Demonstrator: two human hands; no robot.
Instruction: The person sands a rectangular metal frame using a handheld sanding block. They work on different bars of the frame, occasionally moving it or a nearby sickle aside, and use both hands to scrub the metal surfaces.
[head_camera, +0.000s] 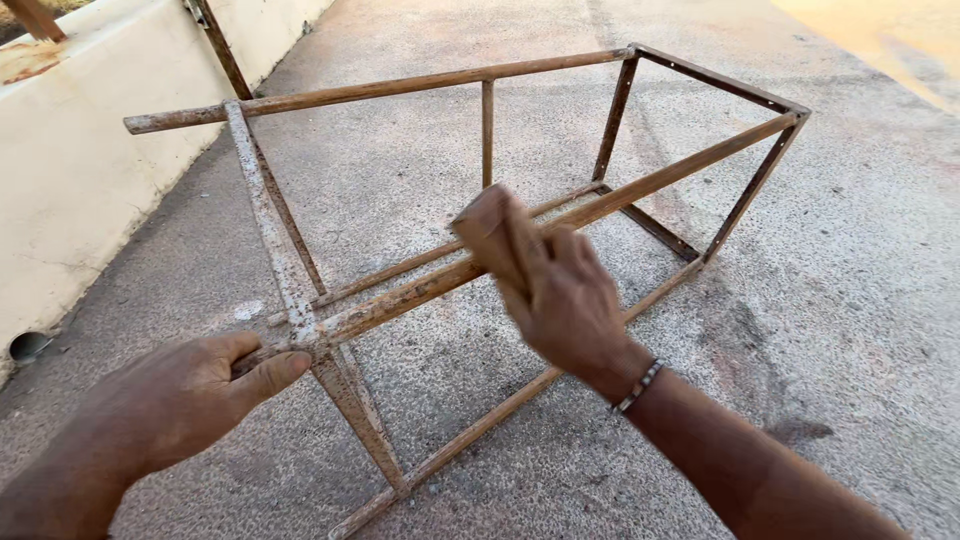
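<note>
A rusty box-shaped metal frame (420, 88) of thin angle bars stands on rough concrete. My left hand (190, 395) grips the near end of its upper front bar, by the near corner post. My right hand (565, 295) presses a folded brown piece of sandpaper (490, 232) onto that same upper front bar, around its middle. A thin bracelet sits on my right wrist. The bar under my right hand is hidden by the paper and fingers.
A low cream wall (90, 150) runs along the left, with a small drain pipe opening (28, 346) at its base. A rusty rod (222, 48) leans against the wall at the top. Grey concrete ground (850, 300) spreads to the right.
</note>
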